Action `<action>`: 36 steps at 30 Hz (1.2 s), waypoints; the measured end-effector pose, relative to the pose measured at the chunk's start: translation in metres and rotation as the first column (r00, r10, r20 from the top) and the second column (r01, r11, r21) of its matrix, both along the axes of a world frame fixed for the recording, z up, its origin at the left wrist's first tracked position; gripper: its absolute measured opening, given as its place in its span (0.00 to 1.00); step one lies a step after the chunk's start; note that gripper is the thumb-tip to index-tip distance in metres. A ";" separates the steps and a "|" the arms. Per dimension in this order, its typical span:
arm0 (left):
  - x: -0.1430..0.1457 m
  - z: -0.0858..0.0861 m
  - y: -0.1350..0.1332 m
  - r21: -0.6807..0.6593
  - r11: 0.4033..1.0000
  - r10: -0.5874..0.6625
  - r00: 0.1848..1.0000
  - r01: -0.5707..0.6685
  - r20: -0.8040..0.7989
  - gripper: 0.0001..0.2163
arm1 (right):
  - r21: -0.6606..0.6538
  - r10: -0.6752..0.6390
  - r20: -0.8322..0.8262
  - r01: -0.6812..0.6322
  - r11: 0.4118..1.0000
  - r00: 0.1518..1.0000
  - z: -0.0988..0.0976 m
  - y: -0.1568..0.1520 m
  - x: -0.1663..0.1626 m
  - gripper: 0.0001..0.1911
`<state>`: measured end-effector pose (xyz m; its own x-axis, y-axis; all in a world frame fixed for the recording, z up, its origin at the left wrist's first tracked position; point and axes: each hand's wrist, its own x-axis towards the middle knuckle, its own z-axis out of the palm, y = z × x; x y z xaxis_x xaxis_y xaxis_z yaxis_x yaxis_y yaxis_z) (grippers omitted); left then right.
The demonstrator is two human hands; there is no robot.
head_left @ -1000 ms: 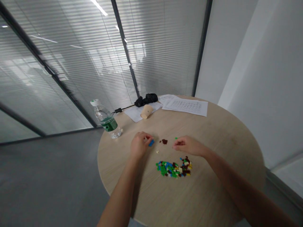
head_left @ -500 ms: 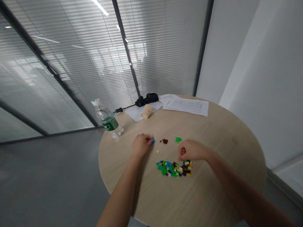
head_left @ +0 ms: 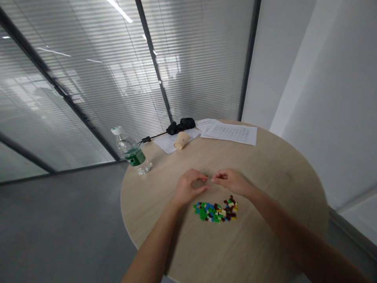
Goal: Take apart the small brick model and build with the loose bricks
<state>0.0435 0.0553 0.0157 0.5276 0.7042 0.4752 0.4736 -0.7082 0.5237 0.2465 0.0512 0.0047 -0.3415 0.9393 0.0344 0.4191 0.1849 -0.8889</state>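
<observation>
My left hand (head_left: 191, 185) hovers over the middle of the table, thumb and fingers spread apart with nothing visible between them. Facing it from the right, my right hand (head_left: 229, 181) has its thumb and fingertips pinched together; what they hold, if anything, is too small to make out. Between the two hands' fingertips a tiny dark brown bit (head_left: 206, 176) shows. The small sorted groups of blue, brown and green bricks are hidden behind my hands. Nearer to me lies a mixed heap of small toy bricks (head_left: 216, 212), mostly green, with blue, brown, cream and yellow ones.
The round wooden table (head_left: 273, 165) carries a water bottle (head_left: 134, 155) at its left edge. Towards the back are a tan paper cup (head_left: 181, 140) on its side, a black folded item (head_left: 184, 125) with a cord, and printed sheets (head_left: 231, 133). A blind-covered glass wall stands behind.
My left hand has left the blue bricks, moved right and spread its fingers. My right hand has moved up and left from the heap's edge. The hands now nearly meet, covering the small groups.
</observation>
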 end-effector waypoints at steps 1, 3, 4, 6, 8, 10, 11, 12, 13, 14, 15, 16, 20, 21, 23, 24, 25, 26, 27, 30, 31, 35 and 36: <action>0.003 -0.001 -0.002 0.002 1.000 -0.008 1.000 0.007 0.006 0.10 | -0.026 -0.016 -0.047 0.015 1.000 0.999 -0.001 0.000 -0.003 0.17; 0.007 -0.003 -0.003 0.022 1.000 0.008 1.000 -0.008 0.017 0.10 | -0.094 -0.033 -0.120 0.022 0.995 0.992 -0.003 -0.003 -0.010 0.20; 0.008 -0.005 -0.003 0.039 0.999 0.019 1.000 -0.020 0.024 0.10 | -0.124 -0.038 -0.156 0.018 0.992 0.987 -0.003 -0.004 -0.012 0.21; 0.009 -0.007 -0.001 0.076 0.997 0.027 0.999 -0.030 0.037 0.09 | -0.159 -0.047 -0.234 0.009 0.987 0.971 -0.004 -0.006 -0.014 0.22; 0.008 -0.007 0.000 0.102 0.995 0.015 0.999 -0.019 0.043 0.09 | -0.179 -0.051 -0.302 -0.004 0.984 0.952 -0.004 -0.007 -0.014 0.22; 0.006 -0.005 0.002 0.103 0.994 0.020 0.999 -0.024 0.036 0.09 | -0.204 -0.053 -0.346 -0.020 0.979 0.937 -0.004 -0.007 -0.013 0.21; 0.004 -0.004 0.002 0.098 0.994 0.039 0.999 -0.041 0.026 0.09 | -0.212 -0.051 -0.352 -0.027 0.977 0.935 -0.003 -0.007 -0.012 0.20; 0.002 -0.002 0.003 0.098 0.993 0.068 0.998 -0.070 0.015 0.09 | -0.210 -0.042 -0.339 -0.032 0.977 0.940 -0.002 -0.007 -0.011 0.19; -0.002 -0.001 0.005 0.104 0.989 0.105 0.994 -0.105 0.004 0.09 | -0.194 -0.025 -0.304 -0.036 0.980 0.952 -0.002 -0.007 -0.010 0.17; -0.006 0.000 0.007 0.119 0.982 0.148 0.989 -0.146 -0.005 0.08 | -0.166 -0.001 -0.241 -0.040 0.985 0.971 -0.001 -0.008 -0.010 0.15; -0.010 0.001 0.009 0.143 0.971 0.194 0.981 -0.191 -0.007 0.08 | -0.124 0.033 -0.154 -0.053 0.991 0.988 -0.001 -0.009 -0.010 0.13; -0.015 0.001 0.012 0.163 0.959 0.236 0.972 -0.231 -0.013 0.08 | -0.079 0.073 -0.052 -0.077 0.994 0.996 0.000 -0.011 -0.010 0.10; -0.032 -0.004 0.021 0.174 0.885 0.447 0.893 -0.433 -0.055 0.09 | 0.025 0.222 0.259 -0.236 0.971 0.940 0.001 -0.021 -0.012 0.05; -0.034 -0.006 0.022 0.164 0.868 0.487 0.868 -0.468 -0.096 0.09 | 0.037 0.238 0.289 -0.259 0.965 0.927 0.001 -0.022 -0.013 0.05; -0.036 -0.010 0.024 0.147 0.849 0.527 0.830 -0.507 -0.181 0.09 | 0.072 0.234 0.322 -0.270 0.960 0.918 0.001 -0.025 -0.014 0.06; -0.036 -0.011 0.024 0.141 0.845 0.535 0.818 -0.517 -0.212 0.09 | 0.094 0.226 0.335 -0.271 0.958 0.915 0.002 -0.025 -0.014 0.06; -0.036 -0.012 0.024 0.136 0.840 0.543 0.807 -0.526 -0.233 0.09 | 0.110 0.222 0.349 -0.275 0.955 0.910 0.002 -0.026 -0.015 0.06; -0.035 -0.013 0.024 0.130 0.835 0.550 0.798 -0.535 -0.248 0.09 | 0.124 0.222 0.362 -0.283 0.951 0.905 0.002 -0.026 -0.015 0.06; -0.035 -0.014 0.024 0.123 0.831 0.554 0.790 -0.543 -0.260 0.09 | 0.136 0.223 0.373 -0.291 0.947 0.900 0.003 -0.026 -0.015 0.06; -0.034 -0.014 0.024 0.094 0.828 0.550 0.772 -0.552 -0.318 0.09 | 0.165 0.222 0.394 -0.306 0.938 0.892 0.003 -0.025 -0.016 0.05; -0.034 -0.014 0.024 0.087 0.830 0.545 0.768 -0.551 -0.337 0.08 | 0.176 0.217 0.400 -0.307 0.935 0.890 0.002 -0.025 -0.016 0.05; -0.034 -0.012 0.024 0.080 0.827 0.545 0.758 -0.556 -0.358 0.08 | 0.210 0.200 0.411 -0.305 0.929 0.890 0.001 -0.025 -0.016 0.05; -0.034 -0.012 0.024 0.083 0.824 0.551 0.757 -0.561 -0.352 0.08 | 0.213 0.198 0.402 -0.302 0.929 0.894 0.001 -0.025 -0.016 0.05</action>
<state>0.0094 0.0793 0.0036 0.1641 0.9344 0.3161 0.9312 -0.2524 0.2629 0.2304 0.0267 0.0056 -0.6001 0.7944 0.0935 0.6133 0.5320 -0.5839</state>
